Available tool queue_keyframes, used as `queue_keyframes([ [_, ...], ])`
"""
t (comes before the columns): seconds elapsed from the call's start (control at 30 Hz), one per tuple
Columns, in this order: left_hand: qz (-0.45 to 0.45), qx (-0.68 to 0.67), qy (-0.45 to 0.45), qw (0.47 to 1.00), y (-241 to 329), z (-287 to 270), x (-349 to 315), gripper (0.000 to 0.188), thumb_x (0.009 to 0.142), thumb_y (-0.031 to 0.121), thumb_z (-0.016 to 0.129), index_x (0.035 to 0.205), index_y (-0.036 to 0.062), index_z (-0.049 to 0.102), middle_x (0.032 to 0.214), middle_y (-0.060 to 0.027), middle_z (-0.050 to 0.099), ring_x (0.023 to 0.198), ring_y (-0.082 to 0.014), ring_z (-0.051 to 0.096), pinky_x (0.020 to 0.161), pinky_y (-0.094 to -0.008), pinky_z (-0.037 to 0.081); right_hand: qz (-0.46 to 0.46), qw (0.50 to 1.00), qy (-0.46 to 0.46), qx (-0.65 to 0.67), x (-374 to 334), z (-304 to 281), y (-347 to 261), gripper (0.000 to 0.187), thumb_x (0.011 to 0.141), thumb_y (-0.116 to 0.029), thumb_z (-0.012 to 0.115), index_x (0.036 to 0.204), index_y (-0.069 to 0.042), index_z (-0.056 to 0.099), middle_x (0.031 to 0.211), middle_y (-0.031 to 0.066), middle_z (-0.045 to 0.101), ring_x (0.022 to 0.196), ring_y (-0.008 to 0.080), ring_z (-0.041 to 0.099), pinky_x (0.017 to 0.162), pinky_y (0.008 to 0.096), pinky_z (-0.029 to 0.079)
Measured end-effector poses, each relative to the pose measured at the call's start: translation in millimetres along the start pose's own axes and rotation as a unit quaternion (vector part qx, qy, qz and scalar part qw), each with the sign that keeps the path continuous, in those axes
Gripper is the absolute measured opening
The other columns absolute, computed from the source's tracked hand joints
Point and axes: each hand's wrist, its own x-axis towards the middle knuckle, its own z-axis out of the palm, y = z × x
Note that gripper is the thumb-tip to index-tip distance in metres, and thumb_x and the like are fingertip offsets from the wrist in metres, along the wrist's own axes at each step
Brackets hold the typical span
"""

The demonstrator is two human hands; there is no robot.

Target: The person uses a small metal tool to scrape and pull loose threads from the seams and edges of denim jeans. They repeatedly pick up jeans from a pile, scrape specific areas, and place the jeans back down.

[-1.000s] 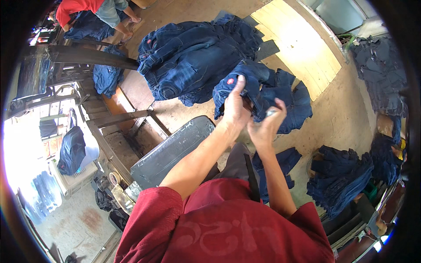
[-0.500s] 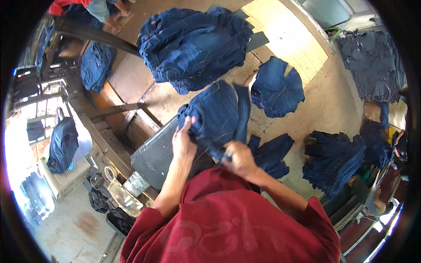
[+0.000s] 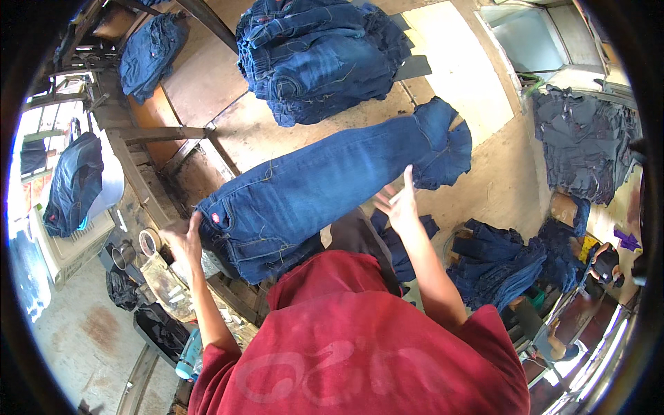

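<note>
A pair of dark blue jeans [image 3: 311, 180], folded lengthwise, stretches from lower left to upper right in front of me. Its waistband end, with a small red tag and loose threads, is at my left hand [image 3: 183, 242], whose fingers are closed on the corner. Beside the lower edge of the legs, my right hand [image 3: 401, 205] is open with its fingers spread. The far leg end overlaps a dark blue denim piece [image 3: 449, 149] on the floor, so where one stops is hard to tell.
A tall pile of jeans [image 3: 325, 62] stands ahead. Grey garments [image 3: 581, 138] are heaped at the right, with denim bundles [image 3: 494, 263] nearer me. A wooden frame [image 3: 166, 133] and a tape roll [image 3: 149, 242] are at left. Another person [image 3: 605, 266] is at the far right.
The jeans, bunched between both hands before, are now laid out long. My left hand has moved left with the waistband; my right hand has opened and moved up beside the legs.
</note>
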Motion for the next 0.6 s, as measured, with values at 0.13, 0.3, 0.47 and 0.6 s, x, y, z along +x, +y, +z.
queue_keyframes([
  [0.13,0.333,-0.109,0.029,0.936,91,4,-57,0.039,0.086,0.021,0.089,0.116,0.0031,0.071,0.13,-0.0197,0.07,0.126,-0.0392,0.065,0.111,-0.0512,0.05,-0.085,0.965,-0.153,0.196,66,21,-40,0.064,0.106,-0.047,0.072,0.152,-0.006,0.056,0.149,0.019,0.063,0.136,0.0328,0.063,0.112,0.0589,0.053],
  [0.3,0.561,-0.072,-0.289,0.772,205,92,-155,0.071,0.09,0.048,0.081,0.151,0.0166,0.063,0.169,-0.0086,0.05,0.162,-0.0333,0.035,0.132,-0.0636,0.022,-0.282,0.937,0.073,0.191,90,15,-113,0.032,0.097,-0.013,0.085,0.126,-0.004,0.075,0.126,0.0129,0.076,0.116,0.0292,0.072,0.105,0.0531,0.059],
  [0.47,0.612,-0.024,-0.271,0.743,258,136,-183,0.091,0.09,0.057,0.078,0.167,0.0204,0.046,0.18,-0.0046,0.03,0.169,-0.0322,0.017,0.133,-0.0718,0.009,-0.514,0.842,0.125,0.104,30,-2,-181,0.034,0.092,-0.018,0.092,0.116,0.0,0.077,0.117,0.0133,0.077,0.1,0.0273,0.075,0.094,0.0453,0.064],
  [0.6,0.598,-0.107,-0.197,0.769,266,141,-204,0.102,0.087,0.05,0.082,0.166,0.0003,0.041,0.178,-0.0217,0.029,0.168,-0.0365,0.019,0.134,-0.066,0.012,-0.649,0.759,0.049,0.009,-64,34,-183,0.019,0.099,-0.011,0.084,0.111,0.003,0.079,0.108,0.0073,0.078,0.096,0.0133,0.068,0.091,0.0322,0.055],
])
